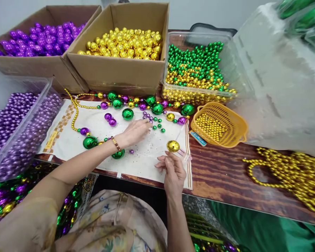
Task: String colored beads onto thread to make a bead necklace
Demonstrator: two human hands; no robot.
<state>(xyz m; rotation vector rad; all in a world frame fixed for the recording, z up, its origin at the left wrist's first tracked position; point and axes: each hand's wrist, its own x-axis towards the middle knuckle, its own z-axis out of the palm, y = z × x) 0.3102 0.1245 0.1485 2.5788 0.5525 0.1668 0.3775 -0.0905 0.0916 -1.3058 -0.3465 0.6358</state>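
My left hand (138, 133), with a beaded bracelet on its wrist, reaches over the white cloth (141, 168). Its fingers are drawn together at the small purple beads (146, 115) and small green beads (159, 125); what is between the fingertips is hidden. My right hand (174, 171) pinches a thin clear string, barely visible, with its other fingers curled loosely. Just above those fingertips is a large gold bead (173, 146). A partly strung bead garland (117, 103) in green, purple and gold curves across the cloth. Loose on it lie a big green bead (127, 114) and purple beads (112, 121).
Behind the cloth stand cardboard boxes of purple beads (47, 38) and gold beads (126, 43), beside a clear bin (199, 87) of green and gold beads. A yellow basket (231, 127) sits right, near gold bead strands (299, 175). Another clear bin (39, 84) is left.
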